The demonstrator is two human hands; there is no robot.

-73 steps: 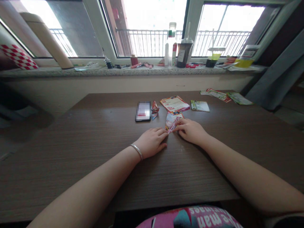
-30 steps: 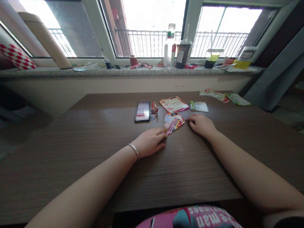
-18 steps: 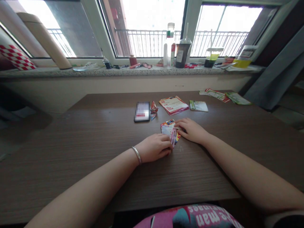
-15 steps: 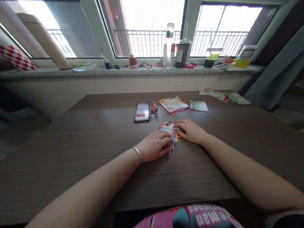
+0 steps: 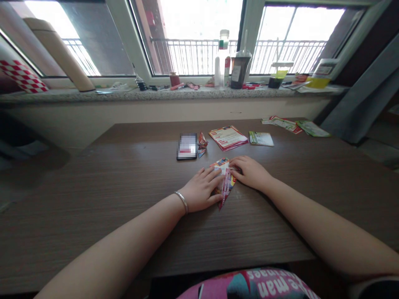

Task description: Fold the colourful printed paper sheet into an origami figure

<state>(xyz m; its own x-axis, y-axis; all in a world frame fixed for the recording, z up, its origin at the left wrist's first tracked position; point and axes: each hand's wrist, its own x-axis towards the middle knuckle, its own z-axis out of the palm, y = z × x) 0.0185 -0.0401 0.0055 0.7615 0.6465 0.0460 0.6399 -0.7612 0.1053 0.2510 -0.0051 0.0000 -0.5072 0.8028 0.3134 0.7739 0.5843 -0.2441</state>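
Note:
A colourful printed sheet of paper (image 5: pixel 226 187), folded to a narrow point at its near end, lies on the table in front of me. My left hand (image 5: pixel 202 189) rests flat across its left side with the fingers spread, covering part of it. A silver bangle is on that wrist. At the upper right edge of the paper, my right hand (image 5: pixel 247 172) has its fingers bent, thumb and forefinger closed on the edge. Just beyond the paper, a small folded paper piece (image 5: pixel 202 144) stands beside a phone (image 5: pixel 186 147).
A stack of printed sheets (image 5: pixel 228 138) and a smaller pile of cards (image 5: pixel 261 139) lie farther back on the brown table (image 5: pixel 109 199). Loose leaflets (image 5: pixel 285 123) are at the back right. On the windowsill (image 5: pixel 118 96) stand a dark drink cup (image 5: pixel 240 72), bottles and small items.
My left hand's fingers have spread and flattened further on the folded paper. My right hand stays at the upper right edge with hardly any shift.

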